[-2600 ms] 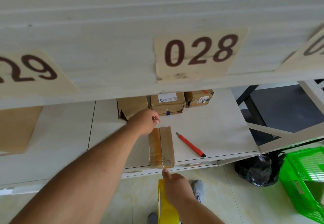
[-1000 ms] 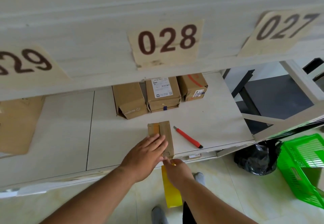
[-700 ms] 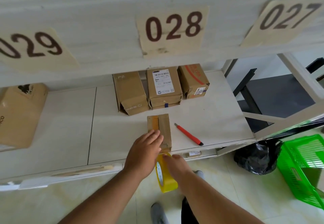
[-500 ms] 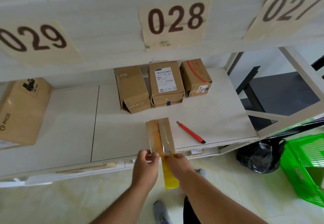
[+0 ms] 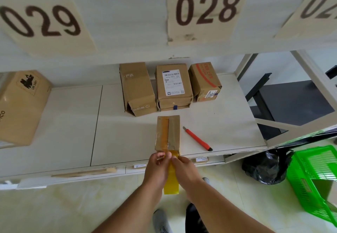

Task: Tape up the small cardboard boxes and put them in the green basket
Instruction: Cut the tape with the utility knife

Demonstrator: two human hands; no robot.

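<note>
box point(image 5: 168, 132) just beyond both hands' grip point(image 5: 168, 157)

A parcel depot or stockroom is showing itself here: numbered bay signs 029 point(image 5: 41, 20) and 028 point(image 5: 207, 7) are hanging over a white shelf point(image 5: 127, 136), where labelled cardboard parcels point(image 5: 173, 87) are sitting.
</note>
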